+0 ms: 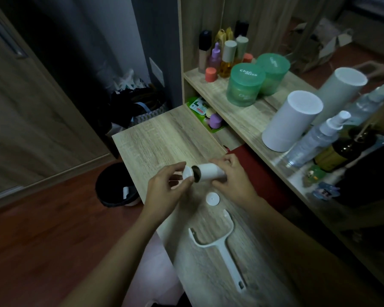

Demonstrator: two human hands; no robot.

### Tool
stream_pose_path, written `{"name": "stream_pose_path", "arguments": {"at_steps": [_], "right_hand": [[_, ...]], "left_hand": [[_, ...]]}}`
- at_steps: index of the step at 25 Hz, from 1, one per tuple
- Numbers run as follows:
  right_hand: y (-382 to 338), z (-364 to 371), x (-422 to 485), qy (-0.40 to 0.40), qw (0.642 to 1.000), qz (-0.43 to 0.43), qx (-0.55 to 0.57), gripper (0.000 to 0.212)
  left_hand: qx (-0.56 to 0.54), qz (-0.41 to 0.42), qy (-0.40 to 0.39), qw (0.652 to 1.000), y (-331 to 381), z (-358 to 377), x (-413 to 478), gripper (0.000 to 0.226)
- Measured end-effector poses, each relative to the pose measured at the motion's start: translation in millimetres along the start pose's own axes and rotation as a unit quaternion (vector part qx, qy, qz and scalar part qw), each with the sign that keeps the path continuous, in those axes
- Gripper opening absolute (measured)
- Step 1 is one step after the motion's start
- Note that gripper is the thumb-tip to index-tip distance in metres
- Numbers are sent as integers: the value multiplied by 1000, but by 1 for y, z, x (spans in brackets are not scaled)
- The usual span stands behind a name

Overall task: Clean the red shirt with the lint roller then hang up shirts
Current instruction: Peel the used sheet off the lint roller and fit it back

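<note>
Lint roll (pixel 208 171), held just beyond the handle frame (pixel 222 247) over the surface (pixel 164 138), looks light, stiff and tacky, so grip the ends: right hand (pixel 231 180) wraps it, left hand (pixel 164 187) pinches the end cap (pixel 187 172) at its open mouth, red shirt (pixel 259 169) further beyond.

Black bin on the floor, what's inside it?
A small white object lies in the black bin; the rest of its inside is too dark to tell, and the table edge covers its right side.
</note>
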State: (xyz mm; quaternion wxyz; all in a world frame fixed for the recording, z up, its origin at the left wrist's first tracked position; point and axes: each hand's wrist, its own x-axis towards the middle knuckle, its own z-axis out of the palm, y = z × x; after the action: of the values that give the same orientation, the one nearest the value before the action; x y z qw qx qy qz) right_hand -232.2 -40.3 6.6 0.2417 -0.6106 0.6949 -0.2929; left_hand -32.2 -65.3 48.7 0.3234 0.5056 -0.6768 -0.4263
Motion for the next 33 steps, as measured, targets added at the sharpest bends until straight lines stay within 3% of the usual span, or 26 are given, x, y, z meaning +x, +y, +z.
{"name": "stream_pose_path", "arguments": {"at_steps": [7,19,25,28,30,33], "right_hand": [[-19,-6,-7,-2,999,-32,-43,53],[-46,-3,-4,32,998,-40,-36,52],[-59,-9,-6,27,997,-48,-54,56],[-51,-5,-4,-25,999,-45,-16,81],[-34,1,-3,-74,996,6,-41,91],[-7,17,-10,-169,964,45,-198,72]], "left_hand": [[9,26,13,1000,-1,2,-5,35],[-100,-1,93,991,13,-2,-12,30],[-42,47,88,994,16,-8,-13,34],[-40,41,120,991,15,-11,-14,23],[-48,11,163,985,12,-15,-15,21],[-94,-45,200,974,8,-23,-17,23]]}}
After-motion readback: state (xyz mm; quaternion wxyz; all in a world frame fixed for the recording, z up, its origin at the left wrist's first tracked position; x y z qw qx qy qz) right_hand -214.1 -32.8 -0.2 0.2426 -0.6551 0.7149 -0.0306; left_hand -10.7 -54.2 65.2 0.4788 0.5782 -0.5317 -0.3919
